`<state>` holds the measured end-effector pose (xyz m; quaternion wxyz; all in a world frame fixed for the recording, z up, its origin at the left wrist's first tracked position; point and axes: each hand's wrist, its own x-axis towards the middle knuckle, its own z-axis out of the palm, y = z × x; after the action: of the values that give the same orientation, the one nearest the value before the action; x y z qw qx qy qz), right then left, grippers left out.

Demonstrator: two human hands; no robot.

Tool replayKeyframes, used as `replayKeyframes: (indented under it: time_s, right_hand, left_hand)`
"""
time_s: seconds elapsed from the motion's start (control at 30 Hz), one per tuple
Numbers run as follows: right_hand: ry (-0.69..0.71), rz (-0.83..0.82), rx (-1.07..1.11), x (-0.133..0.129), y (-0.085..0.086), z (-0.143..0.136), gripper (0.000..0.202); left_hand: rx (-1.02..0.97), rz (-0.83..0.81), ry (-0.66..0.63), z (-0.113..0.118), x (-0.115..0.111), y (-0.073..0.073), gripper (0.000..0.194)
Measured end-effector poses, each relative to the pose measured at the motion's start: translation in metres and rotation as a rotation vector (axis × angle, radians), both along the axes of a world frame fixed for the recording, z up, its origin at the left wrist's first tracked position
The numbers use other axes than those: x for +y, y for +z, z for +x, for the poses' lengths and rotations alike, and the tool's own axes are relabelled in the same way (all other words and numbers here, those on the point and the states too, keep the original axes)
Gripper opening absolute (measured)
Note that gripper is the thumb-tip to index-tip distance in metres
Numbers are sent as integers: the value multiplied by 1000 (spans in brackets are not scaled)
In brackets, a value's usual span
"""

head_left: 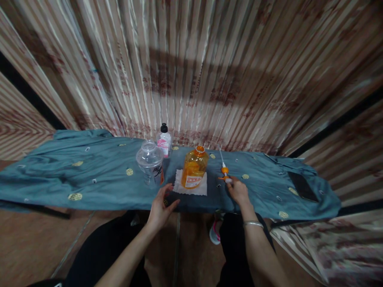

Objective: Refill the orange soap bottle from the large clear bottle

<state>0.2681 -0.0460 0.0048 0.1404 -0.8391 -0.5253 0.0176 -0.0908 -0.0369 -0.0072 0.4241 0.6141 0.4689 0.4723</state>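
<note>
An uncapped amber bottle (194, 169) with a white label and some liquid stands upright on a white paper towel (202, 190). To its left is a clear plastic container (149, 163) with an open mouth. My left hand (160, 205) hovers at the table's front edge near that container, fingers apart and holding nothing. On the right, my right hand (238, 191) has its fingers closed on the head of an orange pump dispenser (224, 170). The pump's clear tube points away toward the curtain.
A clear bottle with a black cap and pink label (164, 141) stands behind the clear container. A dark phone (303, 186) lies at the right. A teal patterned cloth (104, 175) covers the narrow table; a striped curtain (191, 79) hangs right behind it.
</note>
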Motion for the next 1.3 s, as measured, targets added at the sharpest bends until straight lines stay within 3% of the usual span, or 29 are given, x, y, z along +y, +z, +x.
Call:
replayKeyframes:
  time_s: [0.3,0.47,0.57,0.7,0.9,1.07,1.3]
  right_hand:
    - [44,21,42,-15,2,2,53]
    - [59,56,79,-14,-3,-1,51]
    - [116,164,99,-15,-8,-5,59]
    - [239,321,39,-18,-13,-19,53]
    - [197,230,-68,-24,-17,-38,42]
    - [240,155,-67,-14,-17,-48,35]
    - [156,134,-108,-25,-11,-34,31]
  left_hand:
    - [-15,13,-17,8,1,-4,52]
    - [-23,14,-24,9,1,-4,52]
    - [-27,10,-29,10,1,-4,52]
    - [-35,3,-40,11,0,-3,55]
    - [-60,0,-26,12,-1,-1,56]
    - [-85,-14,-10,15,-2,4,54]
    - [-114,-36,33,13,-1,10,54]
